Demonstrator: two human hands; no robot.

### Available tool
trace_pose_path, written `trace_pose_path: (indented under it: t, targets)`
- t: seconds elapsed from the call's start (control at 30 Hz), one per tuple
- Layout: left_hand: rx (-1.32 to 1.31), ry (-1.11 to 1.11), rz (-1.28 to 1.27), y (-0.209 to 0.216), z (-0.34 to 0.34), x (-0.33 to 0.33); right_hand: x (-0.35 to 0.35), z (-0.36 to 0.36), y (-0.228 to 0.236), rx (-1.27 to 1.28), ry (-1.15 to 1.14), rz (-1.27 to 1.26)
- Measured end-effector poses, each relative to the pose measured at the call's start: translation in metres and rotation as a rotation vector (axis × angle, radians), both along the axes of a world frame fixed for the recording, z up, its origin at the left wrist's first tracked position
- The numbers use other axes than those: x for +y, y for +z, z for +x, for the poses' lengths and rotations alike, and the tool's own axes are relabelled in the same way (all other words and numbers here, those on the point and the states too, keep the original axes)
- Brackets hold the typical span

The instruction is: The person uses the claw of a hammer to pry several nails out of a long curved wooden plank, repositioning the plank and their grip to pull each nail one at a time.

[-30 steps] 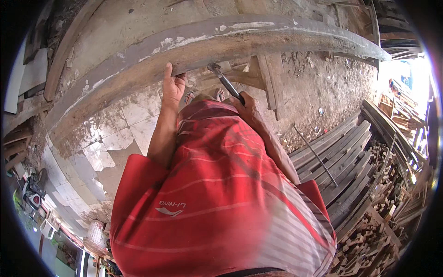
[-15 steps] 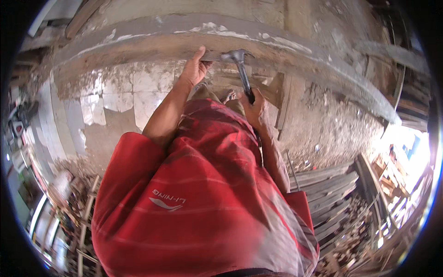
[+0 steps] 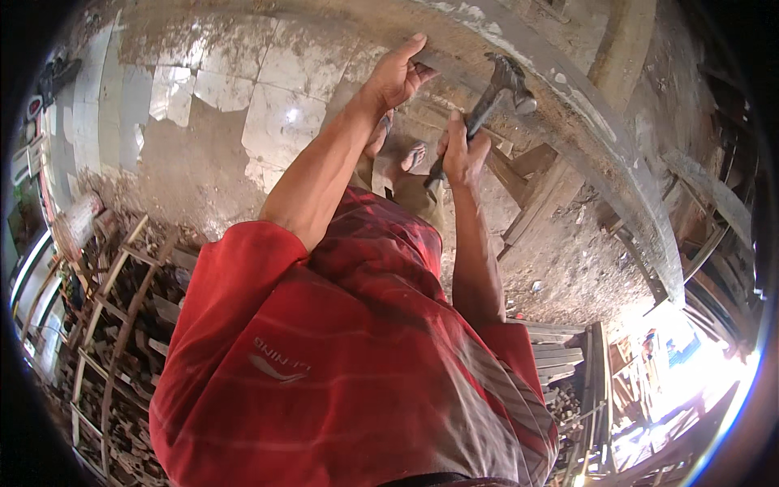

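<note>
Head view. The left hand (image 3: pixel 395 75) rests against the near edge of a long grey timber beam (image 3: pixel 617 154) that curves from the top centre down toward the right. Its fingers are stretched up along the wood and its thumb is tucked near a spot on the beam; whether it pinches a nail or anything else there cannot be told. The right hand (image 3: pixel 462 154) is clenched around the dark handle of a hammer (image 3: pixel 497 89), low on the shaft. The handle's long axis runs from that grip up and to the right, so the metal head sits farther away, just beside the beam's edge and a little right of the left hand's fingertips. The two hands are near each other. The left one is closer to the beam and touches it, while the right one hangs back below the hammer head.

Beneath the arms lie the red striped shirt (image 3: pixel 341 365) and a sandalled foot (image 3: pixel 412 154) on the dusty floor (image 3: pixel 187 162), which carries patches of broken pale tile. Stacked planks (image 3: pixel 560 357) lie to the lower right, and wooden frames (image 3: pixel 114 316) are piled at the left.
</note>
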State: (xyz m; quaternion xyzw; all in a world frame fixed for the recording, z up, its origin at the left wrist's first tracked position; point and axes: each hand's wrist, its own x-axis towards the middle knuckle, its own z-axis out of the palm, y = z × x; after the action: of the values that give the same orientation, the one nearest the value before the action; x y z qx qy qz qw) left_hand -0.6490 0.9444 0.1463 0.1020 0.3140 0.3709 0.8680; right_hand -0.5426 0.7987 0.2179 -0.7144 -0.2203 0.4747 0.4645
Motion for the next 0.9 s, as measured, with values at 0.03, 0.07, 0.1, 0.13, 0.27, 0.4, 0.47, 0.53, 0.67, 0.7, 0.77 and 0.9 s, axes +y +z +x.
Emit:
trace_pose_path:
  t: [0.03, 0.07, 0.1, 0.13, 0.27, 0.4, 0.47, 0.53, 0.67, 0.7, 0.77, 0.9]
  targets:
    - [0.026, 0.01, -0.017, 0.003, 0.001, 0.0, 0.004, -0.004, -0.014, 0.06, -0.038, -0.04]
    - [0.057, 0.009, -0.043, 0.005, 0.001, -0.003, 0.006, -0.005, -0.024, 0.12, -0.074, -0.083]
    - [0.089, 0.001, -0.055, 0.004, 0.001, -0.001, 0.011, -0.008, -0.034, 0.14, -0.104, -0.101]
    - [0.095, 0.022, -0.045, 0.002, 0.003, -0.002, 0.012, -0.005, -0.044, 0.131, -0.072, -0.075]
    - [0.155, 0.053, 0.003, 0.006, -0.001, 0.0, 0.002, 0.007, -0.052, 0.064, 0.013, -0.044]
    - [-0.001, 0.182, 0.028, 0.001, -0.009, 0.007, 0.001, 0.0, -0.01, -0.01, 0.012, 0.097]
    - [-0.015, 0.174, 0.073, 0.001, -0.01, 0.009, -0.002, -0.005, -0.008, -0.022, 0.0, 0.247]
    - [0.02, 0.166, 0.093, 0.0, -0.01, 0.006, -0.006, -0.007, -0.018, -0.058, 0.02, 0.427]
    - [0.189, 0.086, 0.002, 0.0, -0.016, 0.007, -0.002, -0.003, -0.068, -0.332, 0.094, 0.016]
    - [0.17, 0.092, 0.03, -0.001, -0.015, 0.009, -0.001, 0.0, -0.064, -0.431, 0.08, 0.005]
    - [0.136, 0.105, 0.068, -0.003, -0.012, 0.007, 0.0, 0.003, -0.042, -0.283, 0.066, 0.029]
    - [0.099, 0.173, 0.045, -0.009, -0.011, 0.006, 0.01, -0.005, 0.027, -0.181, 0.0, 0.402]
